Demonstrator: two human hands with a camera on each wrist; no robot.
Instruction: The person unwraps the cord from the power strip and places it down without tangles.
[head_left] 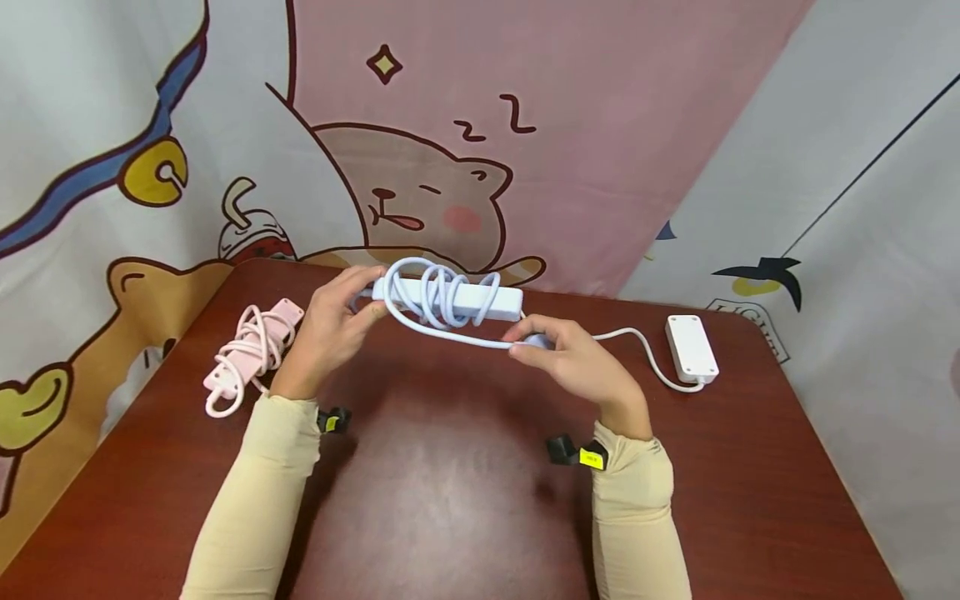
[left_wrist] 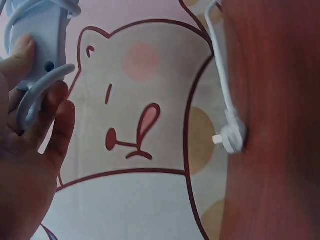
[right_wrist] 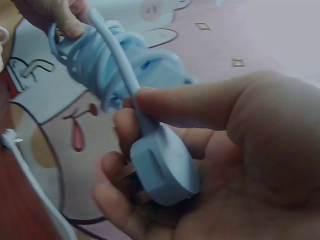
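We've got the pale-blue plastic power strip, wound in its own cord, held up at 12 o'clock over the red-brown table. Left hand curled round its left end; right pinching cord by the plug. Around us: pink cord-wrapped strip at 10, white rectangular strip at 2, its white cable passing behind our right hand.

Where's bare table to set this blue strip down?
Widest patch: the table between the left forearm and right forearm. More lies right of the right forearm, nearer the person than the white block. Crowded: left side, with the pink strip beside the left hand, and far right, around that block and cord.
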